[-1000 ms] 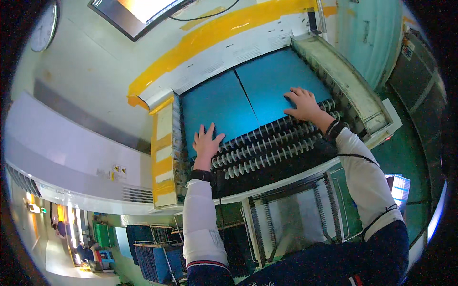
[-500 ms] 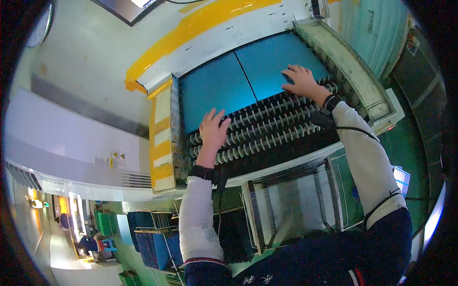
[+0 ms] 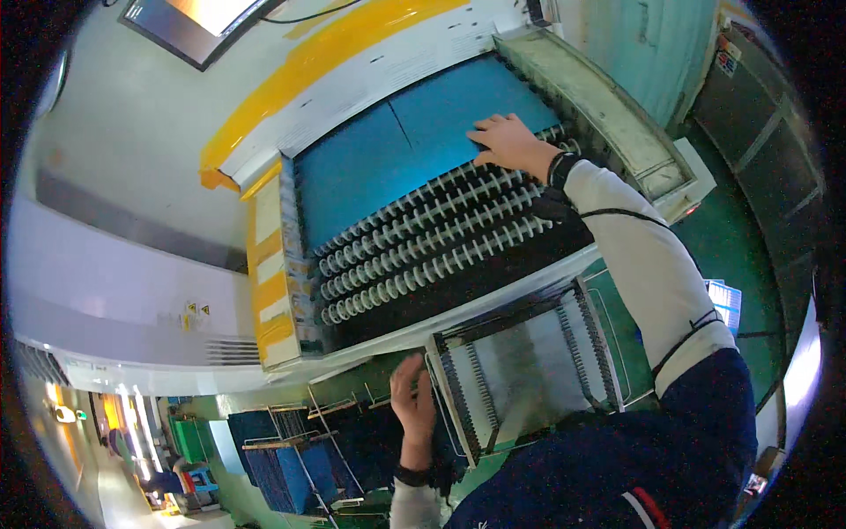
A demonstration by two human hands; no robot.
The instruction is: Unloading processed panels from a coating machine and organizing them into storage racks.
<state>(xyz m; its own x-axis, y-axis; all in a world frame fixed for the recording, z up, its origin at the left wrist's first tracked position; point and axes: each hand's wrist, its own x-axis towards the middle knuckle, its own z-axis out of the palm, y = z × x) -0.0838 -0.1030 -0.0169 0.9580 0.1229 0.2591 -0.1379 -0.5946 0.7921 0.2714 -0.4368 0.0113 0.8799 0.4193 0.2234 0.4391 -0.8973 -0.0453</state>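
Observation:
Blue flat panels lie side by side on the machine's roller bed, the left panel (image 3: pixel 348 172) and the right panel (image 3: pixel 476 93); a dark seam shows along part of their length. My right hand (image 3: pixel 511 143) is over the near edge of the right panel, its fingers stretched forward and open. Whether its fingertips press on the panel, I cannot tell. My left hand (image 3: pixel 412 401) hangs in front of the machine, beside the left side of a rack (image 3: pixel 439 388). Its fingers are loosely bent and apart, with nothing seen in them.
Rows of ringed rollers (image 3: pixel 432 238) lie between the panels and the machine's front edge (image 3: pixel 476 297). Yellow-taped side wall (image 3: pixel 275 291) stands left, a pale rail (image 3: pixel 599 106) right. Racks with dark blue sheets (image 3: pixel 300 472) stand at lower left. A monitor (image 3: pixel 207 26) is at upper left.
My left hand has pulled back from the rollers, down beside the rack. My right hand stays by the right panel's near edge. The view has shifted, and less of the seam shows.

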